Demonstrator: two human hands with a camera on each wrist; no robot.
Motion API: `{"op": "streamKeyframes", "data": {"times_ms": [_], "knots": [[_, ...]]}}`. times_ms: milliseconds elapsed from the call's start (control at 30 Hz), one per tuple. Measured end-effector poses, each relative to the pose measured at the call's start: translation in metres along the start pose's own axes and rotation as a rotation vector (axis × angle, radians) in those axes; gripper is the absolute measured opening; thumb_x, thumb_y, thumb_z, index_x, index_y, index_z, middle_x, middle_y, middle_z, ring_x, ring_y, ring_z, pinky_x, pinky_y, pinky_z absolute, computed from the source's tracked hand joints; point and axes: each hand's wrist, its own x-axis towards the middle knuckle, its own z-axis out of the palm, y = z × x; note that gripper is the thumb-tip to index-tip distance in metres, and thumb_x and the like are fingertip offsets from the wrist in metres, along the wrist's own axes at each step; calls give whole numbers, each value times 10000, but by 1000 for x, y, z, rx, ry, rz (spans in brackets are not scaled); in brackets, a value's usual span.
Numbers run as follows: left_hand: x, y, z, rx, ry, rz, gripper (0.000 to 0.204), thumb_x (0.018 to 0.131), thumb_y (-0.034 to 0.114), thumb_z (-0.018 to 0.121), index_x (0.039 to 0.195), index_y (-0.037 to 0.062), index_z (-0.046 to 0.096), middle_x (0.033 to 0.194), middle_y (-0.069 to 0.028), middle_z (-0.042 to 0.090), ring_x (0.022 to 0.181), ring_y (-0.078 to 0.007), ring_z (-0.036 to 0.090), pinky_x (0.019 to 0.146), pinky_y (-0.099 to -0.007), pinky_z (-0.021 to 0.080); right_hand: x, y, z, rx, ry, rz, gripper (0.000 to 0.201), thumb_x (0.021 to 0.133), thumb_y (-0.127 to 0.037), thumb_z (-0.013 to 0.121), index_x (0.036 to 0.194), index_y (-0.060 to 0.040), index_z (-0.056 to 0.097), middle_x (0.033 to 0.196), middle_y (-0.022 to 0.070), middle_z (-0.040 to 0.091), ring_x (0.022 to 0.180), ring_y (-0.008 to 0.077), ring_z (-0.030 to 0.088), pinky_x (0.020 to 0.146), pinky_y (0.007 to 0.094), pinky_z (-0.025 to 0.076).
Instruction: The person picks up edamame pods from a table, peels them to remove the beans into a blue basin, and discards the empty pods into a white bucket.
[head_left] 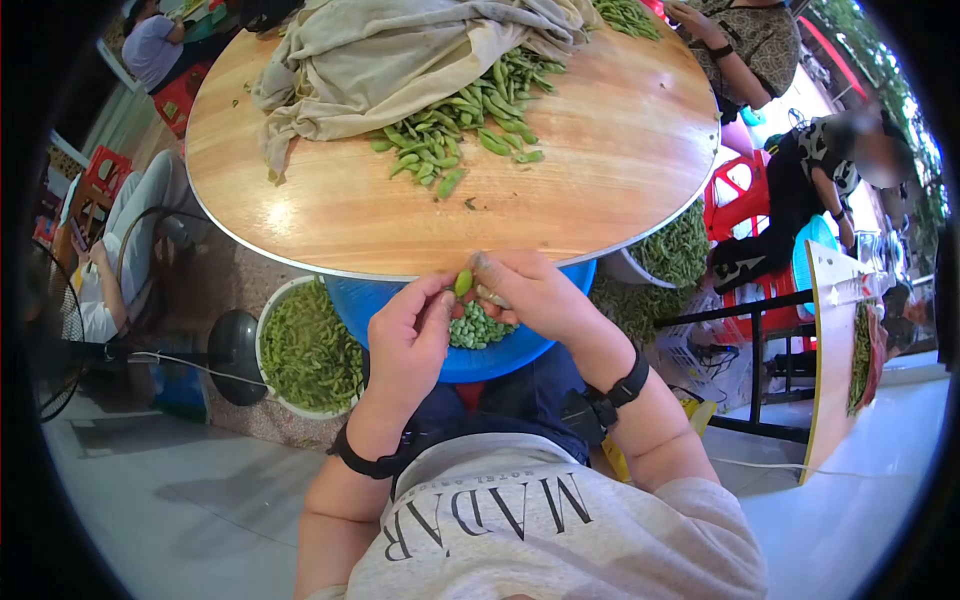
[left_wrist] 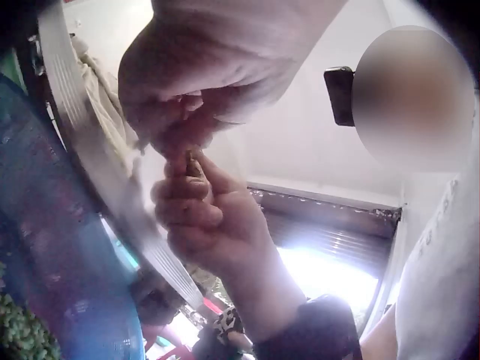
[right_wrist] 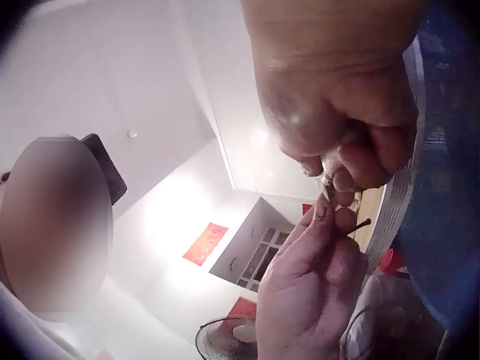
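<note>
A green soybean pod (head_left: 463, 283) is at the meeting fingertips of both hands, just past the table's near edge. My left hand (head_left: 408, 335) pinches it between thumb and fingers. From the other side my right hand (head_left: 535, 292) grips the pod's far end, its other fingers curled in. A pale bit (right_wrist: 328, 166) shows among the right fingers in the right wrist view; I cannot tell what it is. Below the hands stands a blue basin (head_left: 375, 312) with shelled green soybeans (head_left: 478, 328) in it, partly covered by the hands.
More pods (head_left: 440, 140) lie heaped on the round wooden table (head_left: 600, 190), partly under a beige cloth (head_left: 370, 70). Tubs of pods (head_left: 310, 350) stand on the floor left and right. Other people sit around, and a black-framed stand (head_left: 755, 370) is at the right.
</note>
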Motion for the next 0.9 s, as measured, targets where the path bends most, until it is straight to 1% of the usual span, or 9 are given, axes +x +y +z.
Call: {"op": "streamKeyframes", "data": {"times_ms": [133, 233, 433, 500, 533, 633, 767, 867, 900], "knots": [[-2, -12, -3, 211, -2, 282, 200, 795, -28, 558, 994, -31, 581, 773, -46, 610, 622, -81, 554, 556, -189, 439, -3, 2, 6, 11, -39, -3, 402, 908, -355, 412, 714, -24, 532, 541, -14, 446, 449, 51, 362, 408, 200, 297], [-6, -3, -6, 206, -11, 147, 163, 760, -33, 596, 922, -33, 608, 770, -53, 622, 706, -106, 582, 627, -212, 457, -5, 0, 9, 32, -29, 46, 384, 905, -341, 409, 701, -36, 523, 536, -14, 440, 448, 52, 360, 407, 202, 296], [-10, 5, -9, 461, 52, 413, 125, 696, -1, 642, 815, 5, 605, 678, -150, 581, 583, -247, 586, 517, -292, 455, -9, -5, 17, -45, -23, 15, 348, 891, -261, 414, 627, -46, 489, 529, -10, 439, 451, 64, 380, 415, 214, 311], [-11, 0, -9, 401, 77, 388, 124, 697, 1, 643, 815, 7, 605, 680, -153, 579, 585, -249, 584, 517, -296, 454, -6, -4, 20, -96, -18, -25, 337, 889, -244, 427, 631, -36, 490, 523, -5, 440, 450, 71, 387, 421, 222, 321], [-11, -1, -9, 401, 91, 367, 132, 704, -29, 640, 833, -12, 618, 650, -113, 595, 542, -132, 551, 504, -243, 436, -6, -1, 20, -140, -12, -48, 330, 888, -238, 432, 639, -30, 493, 523, -3, 443, 450, 74, 389, 423, 225, 324], [-12, -9, -8, 364, 141, 423, 142, 704, -40, 636, 842, -13, 620, 656, -114, 602, 548, -122, 552, 511, -238, 439, -6, 4, 23, -213, 22, -103, 313, 886, -226, 445, 657, -19, 502, 527, 4, 456, 450, 77, 395, 426, 233, 331], [-15, -18, -7, 294, 106, 333, 99, 763, 22, 610, 854, -14, 619, 638, -75, 595, 511, -102, 533, 465, -211, 418, -10, 6, 26, -232, 27, -52, 298, 884, -205, 452, 658, -17, 505, 538, 10, 474, 468, 76, 410, 434, 234, 336], [-16, -11, -15, -154, -52, -203, 89, 805, 69, 576, 839, -4, 614, 612, -53, 574, 437, -73, 471, 386, -184, 345, -15, 0, 30, -190, 48, -3, 283, 877, -192, 466, 661, -11, 502, 536, 19, 475, 489, 94, 426, 447, 256, 350], [-15, -11, -18, -284, -80, -270, 87, 811, 73, 567, 831, 0, 610, 607, -50, 569, 423, -65, 451, 373, -179, 321, -16, 4, 28, -237, 40, -44, 275, 871, -191, 476, 668, -8, 503, 536, 33, 474, 496, 107, 433, 454, 267, 357]]}}
